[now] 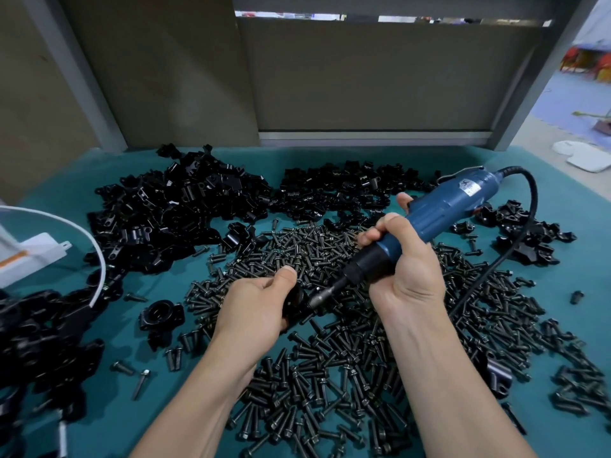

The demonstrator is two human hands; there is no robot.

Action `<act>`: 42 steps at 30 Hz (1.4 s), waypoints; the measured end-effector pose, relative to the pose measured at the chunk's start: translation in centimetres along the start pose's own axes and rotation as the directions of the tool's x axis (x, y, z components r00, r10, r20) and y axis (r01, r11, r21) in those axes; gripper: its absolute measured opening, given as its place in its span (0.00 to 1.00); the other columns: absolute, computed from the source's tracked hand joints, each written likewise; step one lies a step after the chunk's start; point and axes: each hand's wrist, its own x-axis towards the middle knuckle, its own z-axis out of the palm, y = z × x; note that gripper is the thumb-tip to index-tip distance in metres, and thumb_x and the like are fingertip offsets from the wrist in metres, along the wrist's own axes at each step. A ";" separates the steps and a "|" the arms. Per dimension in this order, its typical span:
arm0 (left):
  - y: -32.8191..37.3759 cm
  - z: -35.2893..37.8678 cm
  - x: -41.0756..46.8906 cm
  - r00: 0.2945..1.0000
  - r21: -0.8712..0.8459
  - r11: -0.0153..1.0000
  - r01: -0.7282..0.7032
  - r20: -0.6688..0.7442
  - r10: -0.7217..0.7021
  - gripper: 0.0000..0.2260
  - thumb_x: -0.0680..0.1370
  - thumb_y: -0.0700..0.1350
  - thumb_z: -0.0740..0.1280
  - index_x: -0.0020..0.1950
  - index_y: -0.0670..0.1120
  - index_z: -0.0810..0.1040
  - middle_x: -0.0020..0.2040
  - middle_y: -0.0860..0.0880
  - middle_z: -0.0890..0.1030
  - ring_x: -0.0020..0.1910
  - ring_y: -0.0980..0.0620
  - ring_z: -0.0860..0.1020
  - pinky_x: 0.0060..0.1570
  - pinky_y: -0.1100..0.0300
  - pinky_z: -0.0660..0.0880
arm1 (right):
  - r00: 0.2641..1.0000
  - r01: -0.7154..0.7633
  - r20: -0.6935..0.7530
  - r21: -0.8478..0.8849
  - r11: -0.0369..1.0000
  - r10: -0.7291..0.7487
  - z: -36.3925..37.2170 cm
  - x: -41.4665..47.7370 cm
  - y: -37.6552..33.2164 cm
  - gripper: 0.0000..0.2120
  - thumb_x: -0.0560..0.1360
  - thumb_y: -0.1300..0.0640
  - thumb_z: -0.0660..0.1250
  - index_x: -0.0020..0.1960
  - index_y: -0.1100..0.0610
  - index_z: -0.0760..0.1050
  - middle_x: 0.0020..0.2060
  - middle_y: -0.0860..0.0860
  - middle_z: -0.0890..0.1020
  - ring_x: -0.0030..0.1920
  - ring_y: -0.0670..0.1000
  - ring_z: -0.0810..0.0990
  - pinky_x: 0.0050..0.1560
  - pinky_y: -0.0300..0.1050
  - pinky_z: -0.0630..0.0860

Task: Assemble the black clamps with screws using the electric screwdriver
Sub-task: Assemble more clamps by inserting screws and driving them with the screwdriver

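My left hand (256, 302) grips a black clamp (294, 300), mostly hidden behind the fingers and thumb. My right hand (401, 266) is wrapped around the blue electric screwdriver (439, 209), which slants down to the left. Its metal bit (325, 292) meets a screw (305, 313) at the clamp's right side. Under and around both hands spreads a wide pile of dark screws (330, 375) on the teal table mat (125, 408).
Heaps of black clamp parts lie at the back left (172, 206), back centre (347, 190), right (525, 233) and left edge (36, 332). One assembled clamp (160, 315) sits left of my hands. The screwdriver's black cord (506, 256) loops rightwards. A white box (29, 256) stands far left.
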 end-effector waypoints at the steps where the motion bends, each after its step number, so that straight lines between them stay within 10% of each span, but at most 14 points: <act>1: 0.1 0.1 -0.1 1.000 0.008 1.000 0.004 0.018 -0.004 0.30 0.79 0.64 0.67 0.48 0.34 0.81 0.48 0.35 0.85 0.48 0.34 0.84 0.61 0.38 0.78 | 0.999 -0.035 0.002 0.013 0.999 0.035 -0.2 0.1 -0.3 0.25 0.71 0.72 0.68 0.65 0.55 0.74 0.34 0.52 0.77 0.31 0.49 0.75 0.37 0.44 0.78; 8: 0.2 -0.8 0.2 0.991 -0.099 0.994 -0.053 -0.127 0.040 0.25 0.83 0.61 0.63 0.45 0.40 0.84 0.34 0.45 0.85 0.28 0.56 0.77 0.39 0.61 0.76 | 0.947 -0.128 -0.286 0.080 0.988 0.146 -0.1 0.4 -2.9 0.15 0.74 0.69 0.68 0.58 0.59 0.70 0.39 0.55 0.78 0.32 0.50 0.78 0.37 0.46 0.80; 12: 0.8 -0.7 -0.6 0.997 -0.182 0.981 -0.068 -0.058 0.058 0.22 0.85 0.62 0.60 0.46 0.45 0.80 0.32 0.52 0.74 0.24 0.60 0.69 0.34 0.62 0.68 | 0.929 -0.294 -0.319 -0.323 0.900 0.189 0.4 -0.5 -3.3 0.12 0.78 0.62 0.67 0.58 0.57 0.68 0.34 0.59 0.85 0.35 0.57 0.85 0.39 0.49 0.83; 15: 1.3 -0.9 -0.6 0.995 -0.218 0.972 -0.093 0.000 0.095 0.14 0.85 0.52 0.62 0.43 0.48 0.76 0.36 0.49 0.74 0.27 0.60 0.69 0.28 0.68 0.66 | 0.923 -0.378 -0.346 -0.748 0.545 0.165 0.6 -1.3 -2.5 0.12 0.78 0.51 0.66 0.56 0.57 0.70 0.43 0.61 0.85 0.41 0.62 0.86 0.46 0.60 0.85; 17: 1.7 -0.9 -0.6 0.992 -0.207 0.972 -0.112 0.026 0.120 0.09 0.85 0.47 0.62 0.49 0.47 0.79 0.38 0.50 0.76 0.29 0.60 0.72 0.28 0.69 0.67 | 0.948 -0.317 -0.311 -0.940 0.127 0.060 0.7 -1.7 -1.8 0.17 0.76 0.42 0.64 0.55 0.54 0.73 0.49 0.58 0.84 0.45 0.59 0.83 0.49 0.56 0.81; 20: 1.6 -0.7 -0.7 0.961 -0.028 0.961 -0.274 0.027 0.274 0.06 0.85 0.47 0.65 0.54 0.56 0.81 0.40 0.55 0.82 0.37 0.57 0.78 0.41 0.61 0.74 | 0.973 -0.214 -0.230 -0.905 -0.368 0.000 0.9 -2.4 -0.7 0.21 0.78 0.38 0.59 0.60 0.53 0.72 0.48 0.53 0.80 0.44 0.57 0.78 0.43 0.50 0.70; 25: 1.8 -0.7 -1.9 0.904 0.019 0.914 -0.405 -0.136 0.404 0.15 0.73 0.44 0.80 0.52 0.63 0.84 0.47 0.66 0.86 0.48 0.66 0.83 0.51 0.69 0.79 | 0.986 -0.126 0.004 -0.638 -0.760 -0.166 2.2 -5.0 0.3 0.24 0.80 0.34 0.59 0.62 0.53 0.73 0.40 0.51 0.74 0.41 0.58 0.74 0.41 0.49 0.66; 27: 1.9 -0.7 -2.4 0.879 0.056 0.900 -0.433 -0.197 0.435 0.18 0.71 0.43 0.82 0.53 0.64 0.85 0.47 0.69 0.84 0.48 0.70 0.82 0.49 0.76 0.75 | 0.963 0.025 0.189 -0.771 -0.636 -0.191 2.4 -6.7 0.7 0.18 0.80 0.36 0.61 0.56 0.49 0.78 0.32 0.45 0.72 0.35 0.53 0.73 0.38 0.47 0.66; 32: 1.7 -0.7 -3.2 0.740 0.261 0.781 -0.567 -0.255 0.623 0.20 0.73 0.34 0.75 0.58 0.55 0.86 0.44 0.64 0.84 0.47 0.70 0.80 0.45 0.76 0.74 | 0.959 0.118 0.190 -0.942 0.313 0.210 2.7 -8.2 1.9 0.11 0.73 0.39 0.70 0.55 0.37 0.80 0.44 0.40 0.86 0.43 0.41 0.84 0.49 0.40 0.80; 35: 1.7 -0.7 -3.2 0.683 0.317 0.711 -0.627 -0.215 0.698 0.21 0.73 0.32 0.73 0.61 0.53 0.86 0.48 0.68 0.80 0.49 0.74 0.78 0.48 0.80 0.71 | 0.931 -0.023 0.192 -0.818 0.574 0.311 3.1 -8.0 2.0 0.09 0.81 0.56 0.70 0.60 0.49 0.84 0.37 0.44 0.84 0.38 0.44 0.80 0.41 0.41 0.78; 38: 2.3 -1.1 -2.5 0.783 0.239 0.776 -0.583 -0.087 0.615 0.19 0.71 0.39 0.76 0.59 0.55 0.86 0.55 0.63 0.83 0.56 0.67 0.80 0.59 0.66 0.77 | 0.931 -0.228 0.066 -0.663 0.713 0.359 3.4 -8.1 1.8 0.11 0.83 0.60 0.66 0.53 0.53 0.87 0.36 0.46 0.85 0.35 0.43 0.80 0.38 0.39 0.78; 42: 2.8 -0.8 -2.8 0.916 -0.300 0.894 -0.333 0.120 0.382 0.20 0.69 0.42 0.73 0.59 0.56 0.86 0.47 0.49 0.89 0.46 0.54 0.87 0.49 0.60 0.81 | 0.926 -0.319 -0.041 -0.613 0.723 0.374 3.8 -7.9 1.7 0.12 0.82 0.55 0.68 0.46 0.56 0.88 0.35 0.49 0.85 0.33 0.44 0.81 0.45 0.46 0.81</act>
